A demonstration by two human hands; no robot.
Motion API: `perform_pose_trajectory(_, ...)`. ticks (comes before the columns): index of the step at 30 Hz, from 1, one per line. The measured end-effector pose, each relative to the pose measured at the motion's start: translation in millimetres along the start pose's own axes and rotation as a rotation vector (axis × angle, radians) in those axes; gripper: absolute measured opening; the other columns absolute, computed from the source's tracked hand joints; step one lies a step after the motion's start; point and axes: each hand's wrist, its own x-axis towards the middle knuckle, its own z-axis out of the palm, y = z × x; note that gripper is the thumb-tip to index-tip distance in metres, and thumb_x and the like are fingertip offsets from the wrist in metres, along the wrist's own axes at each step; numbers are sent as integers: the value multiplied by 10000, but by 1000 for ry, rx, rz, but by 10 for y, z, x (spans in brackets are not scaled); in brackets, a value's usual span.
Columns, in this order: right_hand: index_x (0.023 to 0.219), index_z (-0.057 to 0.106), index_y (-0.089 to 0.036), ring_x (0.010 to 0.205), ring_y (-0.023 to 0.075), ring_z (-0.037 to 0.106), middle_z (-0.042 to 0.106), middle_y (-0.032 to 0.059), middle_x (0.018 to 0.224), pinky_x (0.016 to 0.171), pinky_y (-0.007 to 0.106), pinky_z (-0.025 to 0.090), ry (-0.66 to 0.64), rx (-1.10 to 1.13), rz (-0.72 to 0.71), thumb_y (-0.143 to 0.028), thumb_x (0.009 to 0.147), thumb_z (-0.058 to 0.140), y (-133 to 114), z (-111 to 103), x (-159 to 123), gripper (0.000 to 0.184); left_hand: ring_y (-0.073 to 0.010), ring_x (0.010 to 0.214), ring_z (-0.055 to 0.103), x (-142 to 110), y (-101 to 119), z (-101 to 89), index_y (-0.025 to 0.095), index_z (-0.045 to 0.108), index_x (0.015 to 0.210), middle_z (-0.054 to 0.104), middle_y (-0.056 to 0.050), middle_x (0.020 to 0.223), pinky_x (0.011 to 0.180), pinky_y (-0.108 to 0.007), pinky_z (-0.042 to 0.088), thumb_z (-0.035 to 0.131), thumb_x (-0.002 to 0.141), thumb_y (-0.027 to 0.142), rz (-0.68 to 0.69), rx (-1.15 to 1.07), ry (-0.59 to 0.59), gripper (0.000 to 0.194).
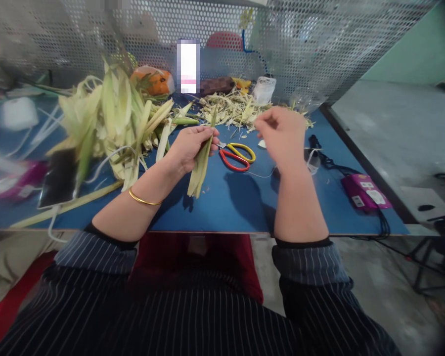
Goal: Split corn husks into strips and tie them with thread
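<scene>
My left hand (190, 148) is closed round a folded bundle of pale green leaf strips (200, 168), which hangs down over the blue table (222, 207). My right hand (282, 133) is raised beside it with fingers pinched together; what they hold is too thin to name. Red and yellow scissors (237, 157) lie on the table between the two hands. A big heap of green-yellow leaves (114, 118) lies to the left of my left hand.
Leaf scraps (237, 109) pile at the back by a perforated metal screen (319, 44). A phone (59, 178) lies at the left, and a purple device (365, 192) with black cable at the right edge. An orange packet (154, 81) sits behind the heap.
</scene>
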Motion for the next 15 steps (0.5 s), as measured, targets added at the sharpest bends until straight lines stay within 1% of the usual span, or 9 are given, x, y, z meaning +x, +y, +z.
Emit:
perform_pose_trajectory(1,786,687,-195,720,166,601,616,16,718,729,344,481,-78,-140,0,-279,857,632,1,-37,-37,123,-51,470,564,30,-14,-17,132,624,793,617,18,627,508,-175,486,569,942,141,-27,-11,14,159)
perform_pose_trajectory(3,746,699,-189,744,198,609,644,42,732,728,361,472,-316,-389,40,-241,808,670,-16,-83,-147,86,-49,470,551,73,-39,-39,127,628,802,596,22,619,489,-173,468,543,945,125,-67,-21,32,166)
perform_pose_trajectory(5,761,716,-183,755,223,617,668,74,768,698,359,462,-533,-565,103,-254,783,703,-26,-91,-273,75,-53,485,555,89,-51,-46,120,635,821,590,20,618,492,-173,468,532,942,113,-93,-18,40,159)
perform_pose_trajectory(6,793,723,-175,762,231,621,680,95,807,684,355,455,-593,-626,130,-266,775,718,-17,-84,-332,93,-56,492,559,88,-51,-44,118,637,829,588,19,617,498,-174,471,529,940,111,-104,-14,43,155)
perform_pose_trajectory(7,831,726,-166,770,236,623,688,115,853,675,351,448,-622,-668,159,-275,771,729,6,-72,-385,124,-58,496,560,83,-50,-39,117,637,835,585,20,613,504,-176,474,525,940,109,-115,-12,41,154)
perform_pose_trajectory(9,884,715,-152,773,230,618,691,134,920,666,338,432,-620,-672,225,-267,775,733,91,-42,-475,159,-63,500,561,65,-46,-22,118,633,838,581,22,605,518,-183,484,516,947,112,-137,-18,26,160)
perform_pose_trajectory(12,833,684,-178,730,194,593,683,78,854,656,309,409,-612,-502,326,-267,830,682,266,-3,-590,89,-70,492,567,40,-60,6,121,626,834,587,21,601,541,-200,505,519,958,137,-155,-29,-20,164)
perform_pose_trajectory(13,811,672,-182,729,191,586,677,68,845,657,305,403,-592,-468,322,-273,840,671,316,6,-630,95,-72,488,570,37,-73,13,121,626,834,592,19,600,550,-205,513,519,962,148,-160,-28,-36,169)
perform_pose_trajectory(15,809,649,-183,763,198,583,672,78,909,677,309,394,-500,-469,257,-263,849,649,378,16,-715,89,-75,486,579,37,-108,21,118,630,837,602,13,602,560,-210,522,516,967,157,-175,-21,-79,178)
